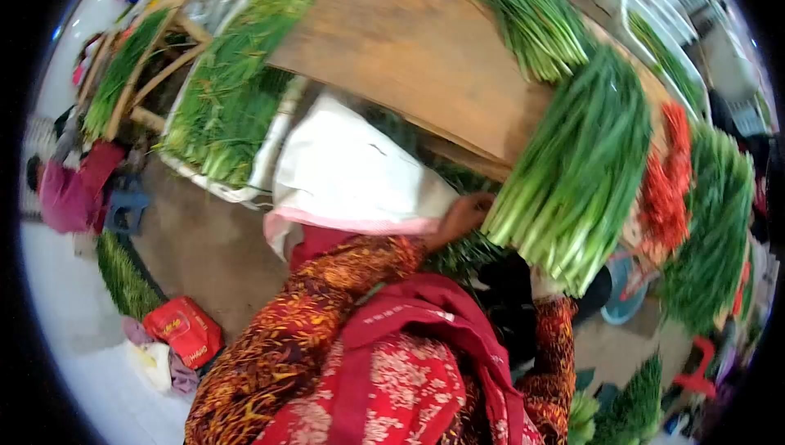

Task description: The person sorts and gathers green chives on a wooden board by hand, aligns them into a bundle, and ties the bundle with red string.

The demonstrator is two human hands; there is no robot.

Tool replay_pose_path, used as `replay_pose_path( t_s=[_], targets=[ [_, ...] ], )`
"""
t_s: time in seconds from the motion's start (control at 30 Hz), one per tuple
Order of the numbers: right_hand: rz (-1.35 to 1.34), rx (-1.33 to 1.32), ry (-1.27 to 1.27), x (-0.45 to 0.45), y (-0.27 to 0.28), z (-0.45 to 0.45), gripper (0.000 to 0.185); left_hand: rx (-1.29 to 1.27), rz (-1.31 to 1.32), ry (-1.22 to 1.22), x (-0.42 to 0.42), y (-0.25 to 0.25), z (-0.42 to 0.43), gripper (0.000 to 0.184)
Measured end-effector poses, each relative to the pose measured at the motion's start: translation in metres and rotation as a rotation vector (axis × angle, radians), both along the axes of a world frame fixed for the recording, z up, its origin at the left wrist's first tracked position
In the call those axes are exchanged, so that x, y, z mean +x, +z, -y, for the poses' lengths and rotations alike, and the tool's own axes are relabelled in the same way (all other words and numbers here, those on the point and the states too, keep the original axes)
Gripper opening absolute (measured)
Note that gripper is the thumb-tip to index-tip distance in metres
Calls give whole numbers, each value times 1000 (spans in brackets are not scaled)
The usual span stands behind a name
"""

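A large bunch of garlic chives [572, 171] lies across the right end of the wooden board, its pale stem ends hanging over the edge towards me. My left hand [466, 216] is at the bunch's left side, fingers curled against the stems and partly hidden. Below the stem ends, my right hand [545, 284] is mostly covered by the bunch, so its fingers do not show. Another bunch of chives [536, 20] rests farther back on the board. Red ties [666, 183] lie just right of the large bunch.
The wooden board [392, 44] spans the front. White cloth [352, 171] hangs at its near edge. Left stands a lined crate [282, 130] full of greens; more chives [711, 224] are piled at right. A blue basin [625, 289] and a red bag [184, 330] are on the floor.
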State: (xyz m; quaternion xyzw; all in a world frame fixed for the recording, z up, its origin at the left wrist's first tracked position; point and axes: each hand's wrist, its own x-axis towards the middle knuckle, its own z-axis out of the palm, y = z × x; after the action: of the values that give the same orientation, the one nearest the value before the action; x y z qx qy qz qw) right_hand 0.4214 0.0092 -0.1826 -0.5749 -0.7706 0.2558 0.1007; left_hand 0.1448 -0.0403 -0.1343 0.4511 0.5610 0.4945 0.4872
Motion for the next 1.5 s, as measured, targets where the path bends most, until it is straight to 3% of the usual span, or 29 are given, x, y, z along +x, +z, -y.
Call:
replay_pose_path(
  t_s=[0.03, 0.13, 0.2, 0.33, 0.43, 0.5, 0.8, 0.87, 0.9, 0.97, 1.03, 1.1, 1.23, 1.27, 1.37, 1.5],
  targets=[
    [-18, -6, -20, 1, 5, 0, 52, -54, 169, 30, 7, -11, -1, 29],
    [-33, -20, -38, 1, 10, 1, 52, 10, 145, -18, 10, -3, 6, 32],
    [-38, -38, -35, -1, 12, 2, 52, 184, 123, -46, 10, -11, 8, 38],
    [-22, -79, -8, -5, 12, 5, 52, 148, -65, -77, 6, -7, 6, 43],
    [-18, -99, 11, -8, 13, 5, 52, -11, 155, -19, 15, -6, 1, 42],
    [-19, -107, 22, -11, 12, 5, 52, -246, 615, 5, 18, -1, 0, 41],
    [-53, -117, 29, -23, 10, -1, 52, -112, 84, 0, 10, 37, 7, 34],
    [-61, -109, 25, -24, 10, -2, 52, -76, 148, 34, 14, 35, 7, 35],
    [-62, -110, 24, -23, 11, -1, 52, -45, 40, -18, 11, 38, 8, 35],
    [-73, -111, 21, -25, 10, 0, 52, 10, 152, -22, 9, 6, 7, 31],
    [-87, -117, 14, -27, 8, 1, 52, 149, 139, 66, 14, 19, 8, 23],
    [-101, -123, 2, -26, 7, 3, 53, 219, 27, -40, 6, 14, 3, 19],
    [-131, -125, -8, -26, 5, 1, 53, 198, -48, 14, 11, 26, 9, 18],
    [-133, -125, -10, -27, 5, 0, 53, 295, -96, 22, 11, 25, 8, 18],
    [-139, -121, -12, -25, 5, -3, 53, 203, 167, 5, 15, 14, 11, 22],
    [-145, -121, -4, -23, 9, -10, 53, 128, 120, -9, 15, 33, 9, 24]
  ],
)
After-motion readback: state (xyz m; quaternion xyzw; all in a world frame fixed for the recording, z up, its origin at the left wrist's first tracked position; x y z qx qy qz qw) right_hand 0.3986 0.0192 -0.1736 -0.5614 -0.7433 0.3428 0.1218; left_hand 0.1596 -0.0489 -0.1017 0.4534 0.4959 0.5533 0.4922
